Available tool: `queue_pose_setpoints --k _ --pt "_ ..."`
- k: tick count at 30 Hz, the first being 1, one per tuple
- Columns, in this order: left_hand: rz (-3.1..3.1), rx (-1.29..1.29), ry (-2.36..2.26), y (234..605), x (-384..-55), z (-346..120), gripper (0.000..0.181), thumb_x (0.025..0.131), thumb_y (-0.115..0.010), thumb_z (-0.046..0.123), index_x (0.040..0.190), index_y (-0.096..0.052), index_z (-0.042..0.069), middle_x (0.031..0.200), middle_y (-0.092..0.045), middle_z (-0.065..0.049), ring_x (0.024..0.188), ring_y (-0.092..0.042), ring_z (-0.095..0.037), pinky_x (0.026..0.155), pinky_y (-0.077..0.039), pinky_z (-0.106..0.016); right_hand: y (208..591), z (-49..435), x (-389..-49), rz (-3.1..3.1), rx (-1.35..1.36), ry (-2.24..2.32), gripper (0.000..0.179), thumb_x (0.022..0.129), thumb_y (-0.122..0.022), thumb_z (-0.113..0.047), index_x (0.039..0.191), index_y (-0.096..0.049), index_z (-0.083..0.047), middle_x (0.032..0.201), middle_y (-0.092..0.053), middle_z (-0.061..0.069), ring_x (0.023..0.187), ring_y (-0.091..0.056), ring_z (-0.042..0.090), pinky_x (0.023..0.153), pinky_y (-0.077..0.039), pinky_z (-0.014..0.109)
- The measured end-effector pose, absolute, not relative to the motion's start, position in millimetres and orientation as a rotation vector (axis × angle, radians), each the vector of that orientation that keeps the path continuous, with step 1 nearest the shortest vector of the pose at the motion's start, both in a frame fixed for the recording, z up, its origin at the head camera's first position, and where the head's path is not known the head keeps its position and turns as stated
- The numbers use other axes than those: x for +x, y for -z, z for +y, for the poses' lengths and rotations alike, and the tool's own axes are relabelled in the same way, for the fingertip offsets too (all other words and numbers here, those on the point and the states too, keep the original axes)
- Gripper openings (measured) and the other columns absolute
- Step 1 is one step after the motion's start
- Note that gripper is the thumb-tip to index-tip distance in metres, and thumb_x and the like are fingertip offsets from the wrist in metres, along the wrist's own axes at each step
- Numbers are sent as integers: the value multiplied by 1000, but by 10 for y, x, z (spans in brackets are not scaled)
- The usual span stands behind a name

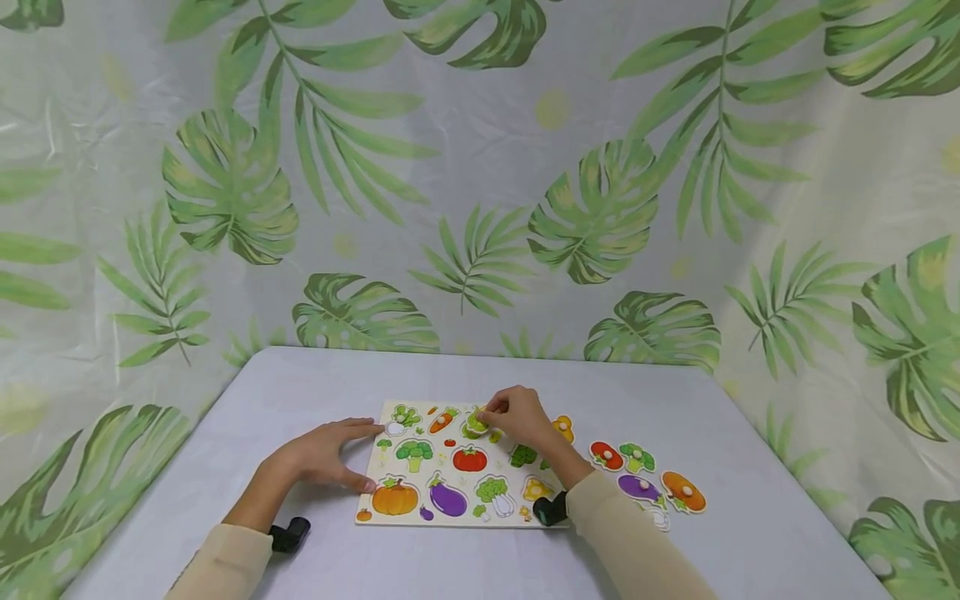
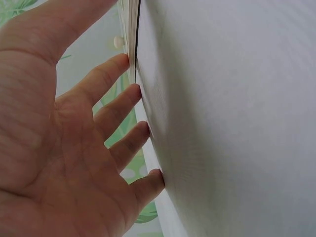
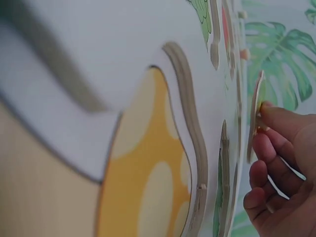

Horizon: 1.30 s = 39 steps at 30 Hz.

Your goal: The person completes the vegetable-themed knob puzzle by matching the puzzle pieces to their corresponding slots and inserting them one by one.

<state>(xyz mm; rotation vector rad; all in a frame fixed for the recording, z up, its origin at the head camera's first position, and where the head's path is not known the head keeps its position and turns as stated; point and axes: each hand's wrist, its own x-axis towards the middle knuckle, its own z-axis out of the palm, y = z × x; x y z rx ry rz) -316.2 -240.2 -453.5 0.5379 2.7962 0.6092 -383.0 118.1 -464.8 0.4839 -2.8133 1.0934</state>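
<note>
1. Head view: thin rectangular board (image 1: 441,467), pale and flat, lies on the smooth white-covered bench (image 1: 420,575). Vegetable shapes are cut into it as shallow recesses, among them a ribbed round pumpkin (image 1: 395,498) and a curved purple eggplant (image 1: 448,496).
2. Right hand (image 1: 521,419): thumb and forefinger clamped on a green piece (image 1: 473,423), over the board's top row, right of the carrot (image 1: 442,422). Right wrist view shows the piece edge-on, a slim slab just off the board's face.
3. Left hand (image 1: 327,452): fingers spread apart, thumb and fingertips at the board's left edge. Layered, wood-like edge there in the left wrist view.
4. Right wrist view, close: pale-spotted yellow shape (image 3: 148,158) beside grey-brown recess walls.
5. Right of board: knobbed loose pieces, including oval red (image 1: 606,456), frilly green broccoli (image 1: 637,457), elongated purple (image 1: 639,487), rounded orange (image 1: 683,492).
6. Backdrop (image 1: 480,125): creased, glossy sheet, leaf-printed.
</note>
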Motion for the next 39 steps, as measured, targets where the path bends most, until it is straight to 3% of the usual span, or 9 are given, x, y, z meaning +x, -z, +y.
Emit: queue_pose_setpoints --k 39 --pt "2784 539 -615 4514 -3156 -2402 96 71 -88 57 154 -50 27 165 -39 -9 150 -34 -47 115 -30 -75 4674 1008 -3791 -2926 368 -1021 18 90 -81 -28 86 -74 -13 78 -64 0 72 -57 15 60 -50 24"
